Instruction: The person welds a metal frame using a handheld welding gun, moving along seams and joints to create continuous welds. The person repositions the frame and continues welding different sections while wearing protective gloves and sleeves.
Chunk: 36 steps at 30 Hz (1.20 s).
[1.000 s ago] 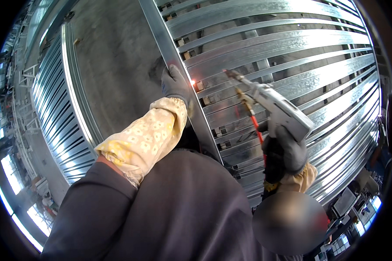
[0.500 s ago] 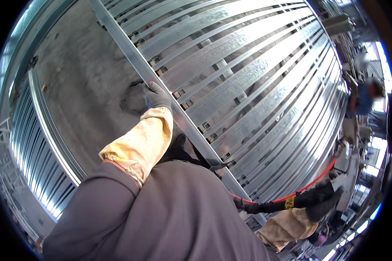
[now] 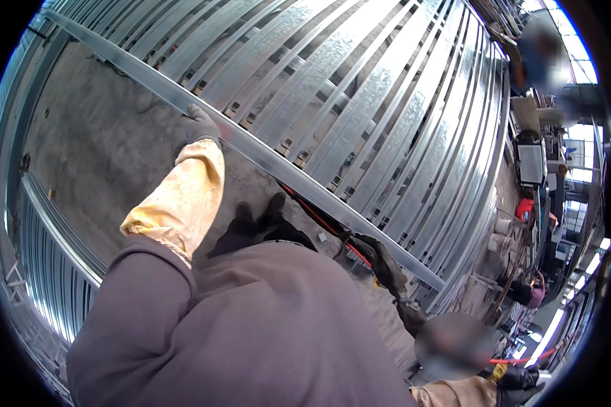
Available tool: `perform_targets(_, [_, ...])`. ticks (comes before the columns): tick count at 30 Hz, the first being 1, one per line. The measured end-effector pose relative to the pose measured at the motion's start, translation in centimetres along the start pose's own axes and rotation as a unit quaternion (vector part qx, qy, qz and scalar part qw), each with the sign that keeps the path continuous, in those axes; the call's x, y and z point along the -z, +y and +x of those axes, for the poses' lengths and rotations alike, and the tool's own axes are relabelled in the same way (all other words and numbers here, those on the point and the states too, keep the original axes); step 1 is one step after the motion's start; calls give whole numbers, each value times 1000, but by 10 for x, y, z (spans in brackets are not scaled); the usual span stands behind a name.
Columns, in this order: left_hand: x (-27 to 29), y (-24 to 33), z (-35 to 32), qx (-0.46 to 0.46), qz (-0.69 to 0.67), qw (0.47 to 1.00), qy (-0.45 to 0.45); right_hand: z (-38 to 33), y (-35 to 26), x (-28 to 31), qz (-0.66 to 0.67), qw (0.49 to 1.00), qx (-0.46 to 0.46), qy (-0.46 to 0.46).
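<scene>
Left hand on rail | right hand near yellow band, possibly label

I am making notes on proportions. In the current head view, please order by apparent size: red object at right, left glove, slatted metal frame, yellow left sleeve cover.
1. Slatted metal frame
2. Yellow left sleeve cover
3. Left glove
4. Red object

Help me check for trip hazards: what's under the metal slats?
Through gaps between the slats, grey floor and parts of a crossbar show. Whatever lies directly beneath the slats is covered.
</scene>
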State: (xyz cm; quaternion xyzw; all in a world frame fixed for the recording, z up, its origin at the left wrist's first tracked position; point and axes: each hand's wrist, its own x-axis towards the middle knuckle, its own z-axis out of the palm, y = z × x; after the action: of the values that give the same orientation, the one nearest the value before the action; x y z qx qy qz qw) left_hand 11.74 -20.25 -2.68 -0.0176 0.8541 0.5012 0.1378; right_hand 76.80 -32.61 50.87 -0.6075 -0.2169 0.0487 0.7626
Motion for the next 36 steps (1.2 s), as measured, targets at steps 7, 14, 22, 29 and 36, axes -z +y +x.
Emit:
perform_targets(7, [-2,-4,-5,-10,122,992,-28,-38,167,-13,-94,943,-189,-258])
perform_targets(14, [-9,-1,-97,-39,85,995,47,-109,314,-137,-130,768,-327,-535])
perform_targets(22, [-13,-115,-207,-29,-77,991,-104,-118,352,-221,-130,628,-309,-703])
perform_targets(29, [44,-95,-309,-36,382,782,-491,-85,344,-237,-129,640,-265,-709])
perform_targets(36, [50,-168,-310,-100,397,627,-662,-33,297,-223,-119,735,-201,-637])
